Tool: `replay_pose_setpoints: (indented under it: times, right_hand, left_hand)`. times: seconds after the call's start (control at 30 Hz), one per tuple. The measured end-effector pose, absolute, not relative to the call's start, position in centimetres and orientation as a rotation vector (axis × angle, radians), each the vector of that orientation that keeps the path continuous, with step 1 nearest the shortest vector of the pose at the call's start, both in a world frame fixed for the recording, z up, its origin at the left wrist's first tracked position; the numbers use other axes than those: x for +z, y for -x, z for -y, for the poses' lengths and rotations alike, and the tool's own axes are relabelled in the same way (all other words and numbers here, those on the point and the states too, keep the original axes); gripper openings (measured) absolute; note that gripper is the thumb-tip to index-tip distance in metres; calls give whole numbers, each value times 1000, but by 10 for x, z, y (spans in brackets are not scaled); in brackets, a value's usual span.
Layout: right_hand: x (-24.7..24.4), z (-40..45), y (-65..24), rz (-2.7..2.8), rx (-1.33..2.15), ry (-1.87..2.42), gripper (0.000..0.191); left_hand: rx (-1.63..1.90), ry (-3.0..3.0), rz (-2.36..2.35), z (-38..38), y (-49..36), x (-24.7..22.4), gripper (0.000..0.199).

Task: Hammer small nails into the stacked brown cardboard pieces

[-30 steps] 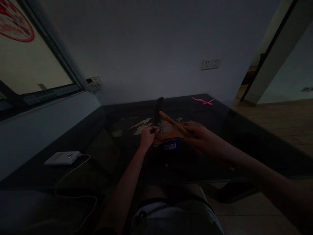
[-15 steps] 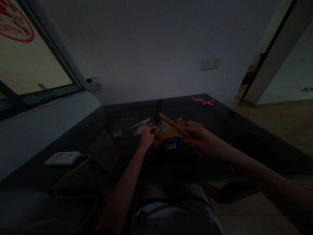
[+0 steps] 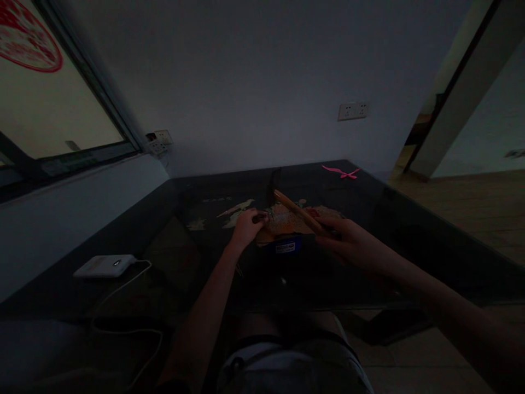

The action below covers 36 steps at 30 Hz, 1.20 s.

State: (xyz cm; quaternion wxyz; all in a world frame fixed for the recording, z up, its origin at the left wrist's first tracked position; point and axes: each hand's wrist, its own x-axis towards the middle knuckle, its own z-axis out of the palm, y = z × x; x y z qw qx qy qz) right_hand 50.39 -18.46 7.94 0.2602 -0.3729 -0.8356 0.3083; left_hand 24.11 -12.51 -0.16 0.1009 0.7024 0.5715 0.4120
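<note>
In the dim light my right hand (image 3: 344, 236) grips a hammer (image 3: 297, 210) by its wooden handle. The dark hammer head is raised and points away from me, above the far edge of a brown and orange flat piece (image 3: 283, 221) on the table. My left hand (image 3: 247, 227) is at the left side of that piece, thumb and fingertips pinched together. Whatever is between those fingertips is too small and dark to name. A blue box or packet (image 3: 287, 246) with a pale label shows at the near edge of the brown piece.
The dark glossy table (image 3: 221, 189) carries a printed pale pattern. A white power bank (image 3: 106, 266) with a white cable (image 3: 118, 293) lies at left, a pink ribbon (image 3: 342, 173) at the far right. A wall with sockets (image 3: 353, 111) stands behind, a window (image 3: 57, 109) at left.
The hammer and my right hand have shifted slightly to the right. My left hand stays pinched in nearly the same place.
</note>
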Motion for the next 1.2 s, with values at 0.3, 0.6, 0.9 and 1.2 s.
replay_pose_setpoints:
  times: [0.3,0.6,0.9,1.2]
  right_hand:
    - [73,182,-506,2241,923,1110,40]
    - [83,184,-504,2321,708,1060,34]
    - [70,182,-506,2388,741,1184,34]
    - [69,182,-507,2386,727,1155,33]
  left_hand:
    - [1215,-1886,-1689,115,-258,8,16]
    - [1125,-1840,-1766,114,-264,12,10]
    - [1029,-1962,-1807,111,-261,9,13]
    - [1071,-1968,-1779,113,-261,5,12]
